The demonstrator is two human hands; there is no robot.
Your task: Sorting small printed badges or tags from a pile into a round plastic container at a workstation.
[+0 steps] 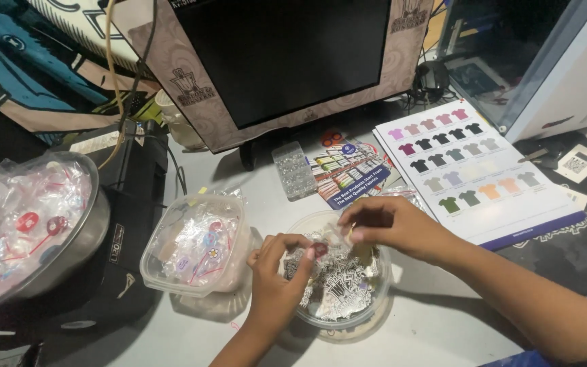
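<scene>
2 hands, left hand (pixel 276 272) and right hand (pixel 382 224), pinch small glossy stickers (pixel 321 249) over a round clear plastic tub (pixel 375 309).

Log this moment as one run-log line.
left hand: pinching small red piece | right hand: fingertips at same piece | below: round clear tub of printed cutouts | beside: square clear tub

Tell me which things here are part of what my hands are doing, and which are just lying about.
In use:
left hand pinching a small red round piece
right hand over the round clear tub of printed cut-outs

Lying about:
square tub of wrapped pieces
metal bowl
shirt colour chart
monitor
small clear box
</scene>
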